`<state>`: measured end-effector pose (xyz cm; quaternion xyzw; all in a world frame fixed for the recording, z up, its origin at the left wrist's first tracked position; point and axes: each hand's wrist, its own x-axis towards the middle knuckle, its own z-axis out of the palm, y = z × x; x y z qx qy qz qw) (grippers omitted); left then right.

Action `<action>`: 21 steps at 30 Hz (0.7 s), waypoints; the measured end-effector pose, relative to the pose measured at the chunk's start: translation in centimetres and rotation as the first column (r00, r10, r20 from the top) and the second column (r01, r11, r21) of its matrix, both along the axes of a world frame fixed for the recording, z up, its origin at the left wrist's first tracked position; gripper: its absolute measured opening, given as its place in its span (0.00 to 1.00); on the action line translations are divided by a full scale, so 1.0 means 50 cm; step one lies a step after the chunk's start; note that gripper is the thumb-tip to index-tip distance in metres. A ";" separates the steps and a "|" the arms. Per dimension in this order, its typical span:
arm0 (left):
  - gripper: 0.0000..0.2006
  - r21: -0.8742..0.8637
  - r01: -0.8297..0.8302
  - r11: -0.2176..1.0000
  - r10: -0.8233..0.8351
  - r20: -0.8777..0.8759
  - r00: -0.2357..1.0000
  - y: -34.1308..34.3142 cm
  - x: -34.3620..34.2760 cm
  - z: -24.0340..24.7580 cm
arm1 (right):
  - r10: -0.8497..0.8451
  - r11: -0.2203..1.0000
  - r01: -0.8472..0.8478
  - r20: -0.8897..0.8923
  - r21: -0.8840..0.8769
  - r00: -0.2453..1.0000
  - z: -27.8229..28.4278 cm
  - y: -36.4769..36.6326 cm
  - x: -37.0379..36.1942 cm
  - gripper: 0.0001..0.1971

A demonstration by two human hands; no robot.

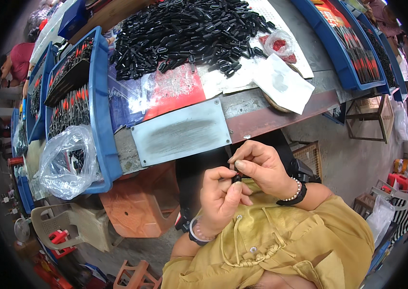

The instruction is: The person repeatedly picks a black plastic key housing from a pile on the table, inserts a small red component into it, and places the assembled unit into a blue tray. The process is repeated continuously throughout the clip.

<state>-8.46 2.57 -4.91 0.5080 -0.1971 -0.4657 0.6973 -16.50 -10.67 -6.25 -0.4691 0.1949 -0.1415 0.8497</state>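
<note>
My left hand (218, 195) is closed, with a small black plastic piece (236, 178) pinched between thumb and fingers. Close beside it, my right hand (261, 168) has thumb and index finger pressed together just above the piece. Whatever those fingertips hold, if anything, is too small to make out. Both hands are over my lap, in front of the table's near edge. On the table lies a large heap of similar-looking small black pieces (189, 36). A pale plate with a dark smudge (182, 130) is fixed at the edge nearest my hands.
Blue trays of black and red parts stand left (100, 120) and right (358, 79). A clear plastic bag (67, 164) hangs over the left tray. White paper (283, 82) and a bag of small red bits (278, 45) lie right of the heap. An orange stool (139, 207) stands below the table.
</note>
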 end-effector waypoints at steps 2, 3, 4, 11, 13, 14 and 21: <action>0.11 0.011 0.020 1.000 -0.020 0.000 1.000 0.001 0.001 -0.002 | 0.003 1.000 -0.003 0.018 -0.005 1.000 -0.002 0.000 -0.001 0.04; 0.11 0.016 0.029 0.999 -0.030 0.001 1.000 0.001 0.001 -0.003 | 0.003 1.000 -0.003 0.006 0.001 1.000 -0.002 0.001 -0.001 0.04; 0.11 0.011 0.034 0.999 -0.034 -0.003 0.999 0.002 0.002 -0.004 | 0.005 1.000 -0.005 0.006 0.004 1.000 -0.003 0.001 -0.001 0.04; 0.12 -0.003 -0.013 1.000 0.013 -0.102 0.995 -0.004 0.005 0.000 | -0.016 0.999 0.018 -0.064 0.029 0.998 0.000 -0.002 -0.002 0.06; 0.14 0.007 -0.075 0.997 0.076 -0.034 0.997 0.004 0.024 0.013 | -0.012 1.000 0.013 -0.035 0.025 0.999 0.003 -0.004 -0.001 0.08; 0.15 0.015 -0.127 0.992 0.126 0.015 0.992 0.011 0.036 0.022 | -0.012 0.999 0.013 -0.021 0.036 1.000 0.004 -0.005 -0.001 0.08; 0.12 -0.054 -0.758 0.650 0.540 0.735 0.411 0.092 0.216 0.123 | 0.102 0.994 -0.103 -0.023 -0.033 0.994 0.007 -0.010 -0.003 0.07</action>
